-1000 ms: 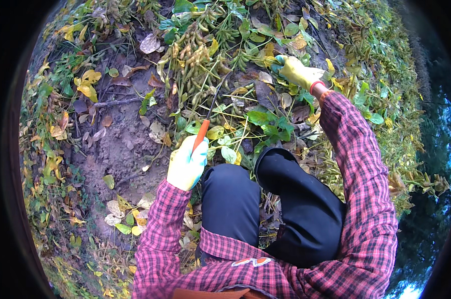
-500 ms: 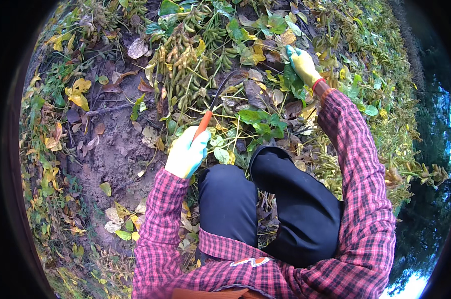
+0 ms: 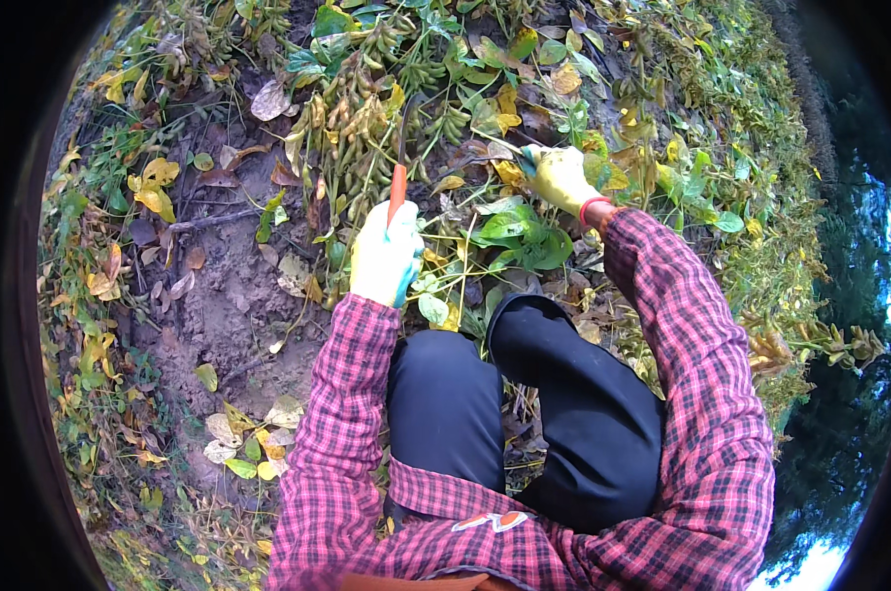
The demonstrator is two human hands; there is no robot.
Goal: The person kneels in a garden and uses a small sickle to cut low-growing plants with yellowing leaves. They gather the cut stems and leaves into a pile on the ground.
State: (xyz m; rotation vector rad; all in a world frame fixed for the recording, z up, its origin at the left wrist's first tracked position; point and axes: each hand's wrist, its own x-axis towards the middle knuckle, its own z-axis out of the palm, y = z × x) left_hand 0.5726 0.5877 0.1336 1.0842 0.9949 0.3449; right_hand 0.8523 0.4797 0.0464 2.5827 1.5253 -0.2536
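Observation:
My left hand, in a pale yellow and teal glove, is closed round the orange handle of a sickle. The sickle's thin dark blade points away from me, against a heap of soybean plants thick with green and brown pods. To the right, my gloved right hand has its fingers closed on a thin pale plant stem, which sticks out leftward; its ends are hard to make out. Green leaves lie just nearer to me than that hand.
Bare brown soil with scattered dry leaves stretches along the left. Standing soybean plants line the right side. My bent knees in dark trousers are close below the hands. A twig lies on the soil.
My right hand has drawn nearer and to the left. My left hand has moved slightly away from me and right, turning the sickle's blade from rightward to straight ahead, against the pods.

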